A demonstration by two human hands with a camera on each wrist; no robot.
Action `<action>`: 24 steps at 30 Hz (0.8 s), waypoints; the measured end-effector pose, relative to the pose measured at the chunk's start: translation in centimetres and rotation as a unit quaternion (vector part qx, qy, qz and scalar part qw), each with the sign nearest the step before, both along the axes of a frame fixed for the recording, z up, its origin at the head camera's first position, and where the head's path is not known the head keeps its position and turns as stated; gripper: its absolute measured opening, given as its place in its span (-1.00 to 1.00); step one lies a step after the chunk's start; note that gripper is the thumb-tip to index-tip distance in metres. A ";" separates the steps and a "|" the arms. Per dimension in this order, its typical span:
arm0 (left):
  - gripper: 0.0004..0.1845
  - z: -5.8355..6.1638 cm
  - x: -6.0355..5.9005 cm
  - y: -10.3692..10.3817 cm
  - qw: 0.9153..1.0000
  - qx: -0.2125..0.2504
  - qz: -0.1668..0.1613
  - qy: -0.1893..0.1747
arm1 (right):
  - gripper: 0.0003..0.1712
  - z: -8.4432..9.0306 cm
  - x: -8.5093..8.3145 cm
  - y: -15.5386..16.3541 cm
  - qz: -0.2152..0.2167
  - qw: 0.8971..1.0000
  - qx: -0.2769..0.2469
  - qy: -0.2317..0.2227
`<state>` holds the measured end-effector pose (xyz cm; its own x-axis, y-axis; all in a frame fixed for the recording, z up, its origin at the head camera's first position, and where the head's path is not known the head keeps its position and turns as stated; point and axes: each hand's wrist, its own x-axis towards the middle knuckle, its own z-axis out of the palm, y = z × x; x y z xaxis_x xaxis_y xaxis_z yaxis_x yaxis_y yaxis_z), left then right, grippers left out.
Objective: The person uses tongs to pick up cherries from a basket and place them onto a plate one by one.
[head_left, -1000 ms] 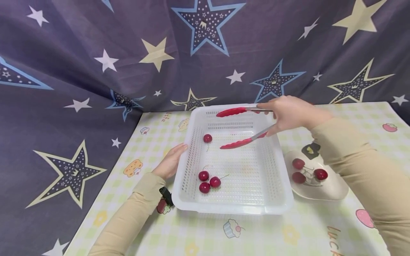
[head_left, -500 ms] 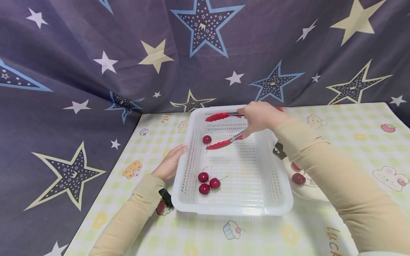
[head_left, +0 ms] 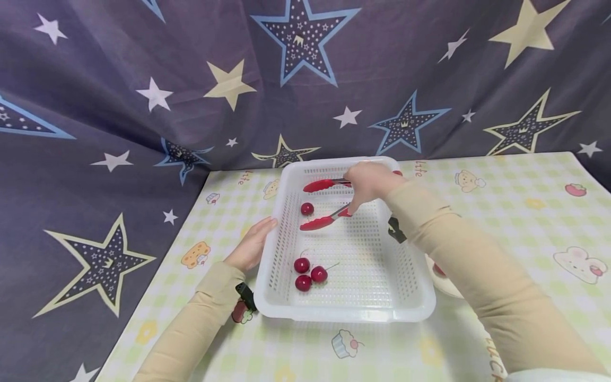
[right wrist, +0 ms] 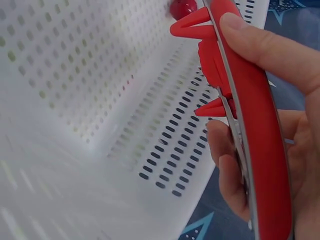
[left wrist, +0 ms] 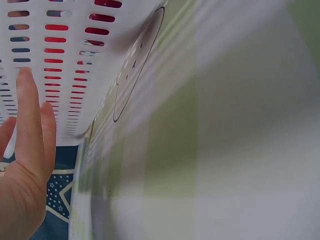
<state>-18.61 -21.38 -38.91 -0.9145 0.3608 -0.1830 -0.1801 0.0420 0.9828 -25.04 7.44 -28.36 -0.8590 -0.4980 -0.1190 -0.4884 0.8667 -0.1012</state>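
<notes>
My right hand [head_left: 369, 183] grips red-tipped metal tongs [head_left: 317, 223] over the far part of a white perforated plastic basket [head_left: 346, 314]. The tongs' arms are spread, one tip on each side of a lone cherry [head_left: 307, 208] on the basket floor. Close up in the right wrist view, thumb and fingers wrap the red handle [right wrist: 260, 150]. Nearer the front left lie several cherries [head_left: 303, 283] with stems in a cluster. My left hand [head_left: 253, 244] rests against the basket's left side, its straight fingers [left wrist: 30, 125] on the perforated wall in the left wrist view.
A pale plate [head_left: 451, 288] with a cherry [head_left: 438, 271] showing stands right of the basket, mostly hidden under my right sleeve [head_left: 472, 265]. A green checked cloth [head_left: 525, 212] with cartoon prints covers the table. A dark star-patterned curtain [head_left: 305, 122] hangs behind.
My right hand has carried the tongs left and lowered them so that their tips flank the lone cherry. My right arm now covers most of the plate. The left hand has stayed put.
</notes>
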 end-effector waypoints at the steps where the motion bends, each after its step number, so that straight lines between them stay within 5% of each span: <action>1: -0.36 0.0 0.0 0.0 1.000 -0.001 0.000 0.000 | -0.22 -0.1 0.0 -0.1 0.003 1.000 0.002 0.001; 24: -0.37 0.2 0.1 0.1 1.000 0.003 -0.003 -0.003 | -0.25 -1.9 -0.9 0.3 0.014 0.999 -0.019 -0.046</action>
